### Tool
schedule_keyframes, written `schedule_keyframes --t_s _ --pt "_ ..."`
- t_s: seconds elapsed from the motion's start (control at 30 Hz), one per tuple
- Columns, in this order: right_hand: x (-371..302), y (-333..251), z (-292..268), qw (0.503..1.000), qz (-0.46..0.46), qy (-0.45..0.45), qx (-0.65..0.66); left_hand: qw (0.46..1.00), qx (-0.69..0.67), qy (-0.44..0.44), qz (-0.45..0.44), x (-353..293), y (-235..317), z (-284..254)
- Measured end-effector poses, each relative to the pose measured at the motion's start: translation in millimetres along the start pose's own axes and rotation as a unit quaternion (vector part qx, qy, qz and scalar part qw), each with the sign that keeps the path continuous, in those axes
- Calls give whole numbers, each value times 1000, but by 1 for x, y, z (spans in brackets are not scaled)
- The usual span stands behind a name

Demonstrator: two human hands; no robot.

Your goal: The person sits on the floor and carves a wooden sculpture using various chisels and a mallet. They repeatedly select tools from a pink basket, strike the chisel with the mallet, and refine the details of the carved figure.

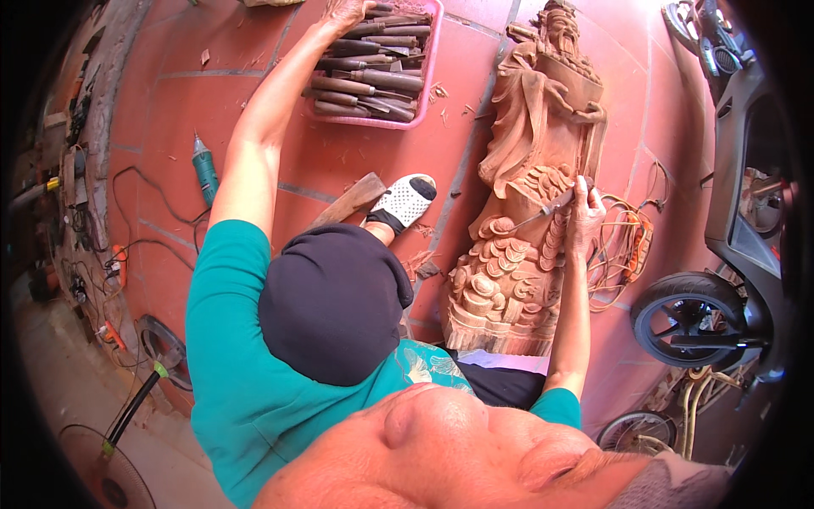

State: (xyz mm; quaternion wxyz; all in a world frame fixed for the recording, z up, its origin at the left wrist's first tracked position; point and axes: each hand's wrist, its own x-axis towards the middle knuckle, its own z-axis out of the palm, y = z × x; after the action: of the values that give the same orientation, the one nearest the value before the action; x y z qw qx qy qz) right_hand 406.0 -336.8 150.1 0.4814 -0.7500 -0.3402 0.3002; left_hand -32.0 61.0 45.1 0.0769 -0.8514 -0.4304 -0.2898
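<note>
A carved wooden statue (543, 170) of a bearded, robed figure lies on the floor in front of me, its head toward the far side. My right hand (585, 218) is closed around a slim carving chisel (551, 206), whose metal shaft lies across the carved scales at the statue's middle. Farther off to the left, my left hand (343, 12) is at the far left corner of a pink plastic basket (421, 110). Wooden-handled chisels (390, 80) fill this basket. The upper picture edge crops the left hand, and its grip on any handle is unclear.
A green power tool (204, 172) with a dark cord lies left of my arm. Near my shoe (405, 202) lies a wooden piece (352, 197). An orange cord (634, 246) is coiled right of the statue, before a motorbike wheel (691, 318). Wood chips dot the red tiles.
</note>
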Motion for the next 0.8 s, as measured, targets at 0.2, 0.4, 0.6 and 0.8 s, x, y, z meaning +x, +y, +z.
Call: schedule_keyframes --t_s 0.2,0.4,0.6,0.8 --pt "1 6 -7 999 -27 21 -15 992 -87 39 -89 -70 60 -58" --pt "2 6 -4 1000 -23 -10 9 980 -24 28 -196 -255 123 -154" --pt "-2 0 -4 997 -30 -33 65 945 -94 -176 -259 -402 224 -210" --pt "1 2 -14 998 -18 -38 38 909 -101 -297 -274 -418 225 -204"
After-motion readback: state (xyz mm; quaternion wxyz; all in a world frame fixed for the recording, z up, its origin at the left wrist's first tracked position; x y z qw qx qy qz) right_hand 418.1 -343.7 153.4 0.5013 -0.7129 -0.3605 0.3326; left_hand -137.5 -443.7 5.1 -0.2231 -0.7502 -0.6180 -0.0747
